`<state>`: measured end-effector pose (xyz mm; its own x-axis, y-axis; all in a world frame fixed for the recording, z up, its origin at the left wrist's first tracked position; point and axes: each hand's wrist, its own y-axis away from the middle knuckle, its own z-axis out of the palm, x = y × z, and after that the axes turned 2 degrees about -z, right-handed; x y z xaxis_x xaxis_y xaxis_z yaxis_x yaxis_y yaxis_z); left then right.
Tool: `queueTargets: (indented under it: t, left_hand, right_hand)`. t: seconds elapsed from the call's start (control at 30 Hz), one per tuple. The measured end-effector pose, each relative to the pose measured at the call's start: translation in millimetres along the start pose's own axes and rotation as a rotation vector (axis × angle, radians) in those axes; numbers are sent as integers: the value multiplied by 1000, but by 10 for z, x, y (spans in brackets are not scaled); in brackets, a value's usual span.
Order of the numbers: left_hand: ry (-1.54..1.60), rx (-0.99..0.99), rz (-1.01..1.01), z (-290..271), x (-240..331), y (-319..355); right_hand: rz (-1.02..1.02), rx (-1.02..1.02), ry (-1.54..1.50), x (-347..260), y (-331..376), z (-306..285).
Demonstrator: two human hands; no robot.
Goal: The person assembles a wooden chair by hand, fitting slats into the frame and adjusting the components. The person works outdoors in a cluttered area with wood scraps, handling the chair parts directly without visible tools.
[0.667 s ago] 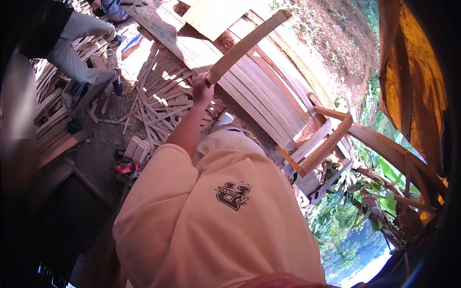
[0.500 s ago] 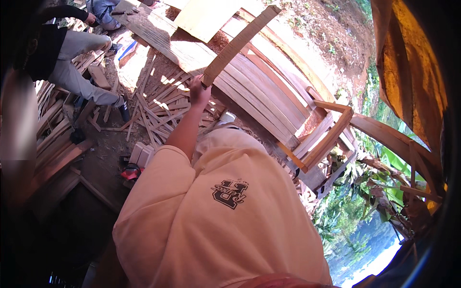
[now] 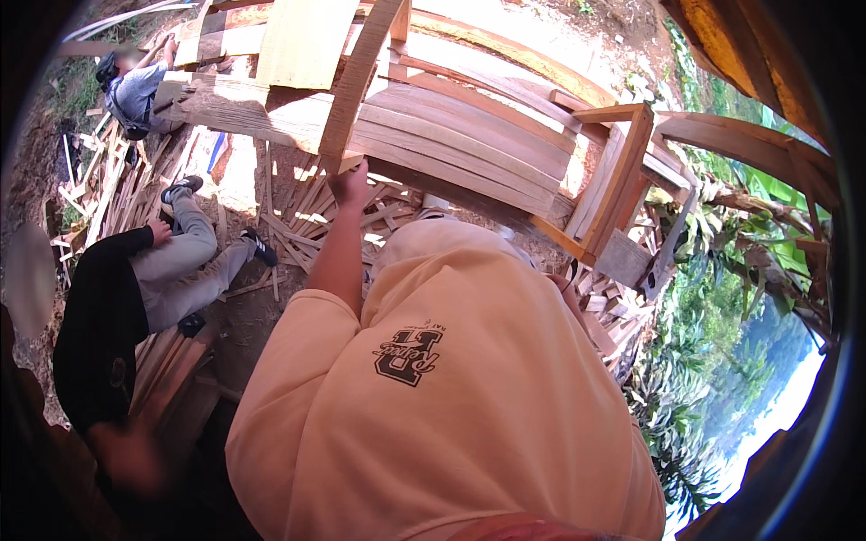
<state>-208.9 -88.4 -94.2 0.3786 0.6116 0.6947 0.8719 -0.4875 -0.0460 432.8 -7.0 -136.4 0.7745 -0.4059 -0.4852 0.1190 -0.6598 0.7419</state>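
My left hand [image 3: 350, 187] is closed round the lower end of a long, flat wooden board [image 3: 359, 86]. The board stands up from my grip and runs out past the top edge of the picture. Behind it lies a bench of several planks [image 3: 469, 135] side by side, with a pale panel [image 3: 307, 41] on it. At the right side of my shirt a small part of my right arm or hand [image 3: 568, 293] shows; its fingers are hidden, and what it holds, if anything, cannot be seen.
A wooden frame [image 3: 618, 185] stands at the bench's right end. Scattered wood strips [image 3: 302, 203] cover the ground below. One person in black [image 3: 104, 307] sits at the left; another in a light blue shirt [image 3: 140, 95] is farther back. Green plants [image 3: 686, 379] grow at the right.
The board in my left hand has swung left and is more upright, its far end now out of the picture. My view has turned leftward, bringing both people more into sight.
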Motion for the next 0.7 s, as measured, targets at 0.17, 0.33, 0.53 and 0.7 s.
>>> queueTargets:
  t: [0.17, 0.33, 0.53, 0.7]
  left_hand:
    - [93, -20, 4, 86, -71, -25]
    - [148, -4, -18, 19, -19, 0]
    - [104, -3, -44, 4, 71, 35]
    - [193, -42, -50, 82, -147, -18]
  right_hand:
    - [-47, 34, -51, 383, -10, 5]
    - [-41, 18, 183, -469, 318, -88]
    - [58, 48, 110, -834, 290, -156]
    - [-88, 44, 107, -700, -98, -203]
